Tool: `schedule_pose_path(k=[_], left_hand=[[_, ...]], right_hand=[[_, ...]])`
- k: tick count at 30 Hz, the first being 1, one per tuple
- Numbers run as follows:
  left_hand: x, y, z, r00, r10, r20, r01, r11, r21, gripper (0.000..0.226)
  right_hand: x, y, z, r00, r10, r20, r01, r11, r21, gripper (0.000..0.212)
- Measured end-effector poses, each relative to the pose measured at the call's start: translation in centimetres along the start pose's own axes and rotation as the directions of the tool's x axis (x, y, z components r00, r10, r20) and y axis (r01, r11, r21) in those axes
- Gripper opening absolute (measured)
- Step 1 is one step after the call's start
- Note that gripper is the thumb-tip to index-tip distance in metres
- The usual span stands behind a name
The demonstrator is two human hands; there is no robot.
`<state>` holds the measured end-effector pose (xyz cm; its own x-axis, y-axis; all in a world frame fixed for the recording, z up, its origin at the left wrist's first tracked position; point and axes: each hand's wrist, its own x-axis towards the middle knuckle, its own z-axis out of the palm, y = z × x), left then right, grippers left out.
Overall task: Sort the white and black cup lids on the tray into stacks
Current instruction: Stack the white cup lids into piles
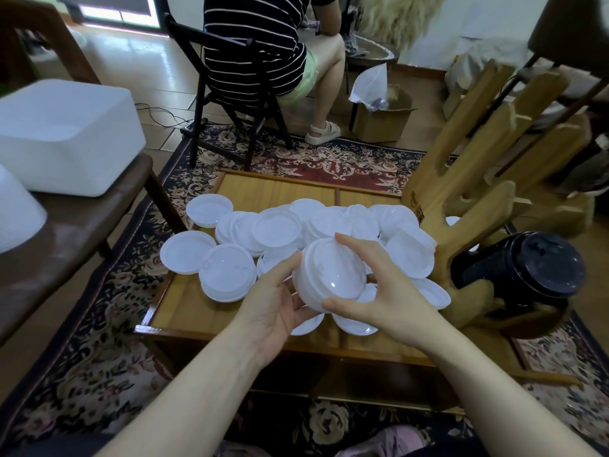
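Note:
A stack of white cup lids is held above the wooden tray between both hands. My left hand cups it from the lower left, fingers curled round its side. My right hand grips it from the right, thumb at the front rim and fingers over the far edge. Several loose white lids lie scattered across the tray, some overlapping. A stack of black lids lies on its side at the right, resting in a wooden rack.
A white foam box sits on a brown chair at left. A person in a striped shirt sits on a black folding chair beyond the tray. A cardboard box stands on the floor; a patterned rug lies underneath.

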<state>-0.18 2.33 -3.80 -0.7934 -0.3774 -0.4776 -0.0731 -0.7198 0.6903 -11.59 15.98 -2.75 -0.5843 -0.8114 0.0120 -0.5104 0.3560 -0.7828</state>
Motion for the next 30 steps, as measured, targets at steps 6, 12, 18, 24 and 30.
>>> schedule_pose_path(k=[6, 12, 18, 24, 30], left_hand=[[-0.3, 0.0, 0.3, 0.996, 0.052, 0.070, -0.063, 0.984, 0.169, 0.041], [-0.2, -0.2, 0.2, 0.997, 0.064, 0.031, -0.069, 0.977, 0.200, 0.034], [-0.2, -0.2, 0.2, 0.999, 0.053, -0.004, -0.050, 0.976, 0.211, 0.027], [0.0, -0.3, 0.0, 0.997, 0.064, -0.038, -0.057, 0.985, 0.165, 0.027], [0.7, 0.1, -1.0, 0.985, 0.071, -0.154, -0.076, 0.997, -0.024, 0.028]], right_hand=[[-0.1, 0.1, 0.0, 0.999, -0.039, -0.029, 0.035, 0.993, -0.114, 0.089], [-0.2, 0.1, 0.1, 0.998, -0.059, -0.013, 0.057, 0.991, -0.124, 0.089], [-0.2, 0.5, 0.1, 0.997, -0.015, 0.075, 0.021, 0.997, -0.076, 0.090], [0.3, 1.0, -0.3, 0.994, 0.010, 0.108, -0.002, 0.997, -0.076, 0.097], [2.7, 4.5, -4.6, 0.993, 0.085, -0.088, -0.104, 0.965, -0.241, 0.084]])
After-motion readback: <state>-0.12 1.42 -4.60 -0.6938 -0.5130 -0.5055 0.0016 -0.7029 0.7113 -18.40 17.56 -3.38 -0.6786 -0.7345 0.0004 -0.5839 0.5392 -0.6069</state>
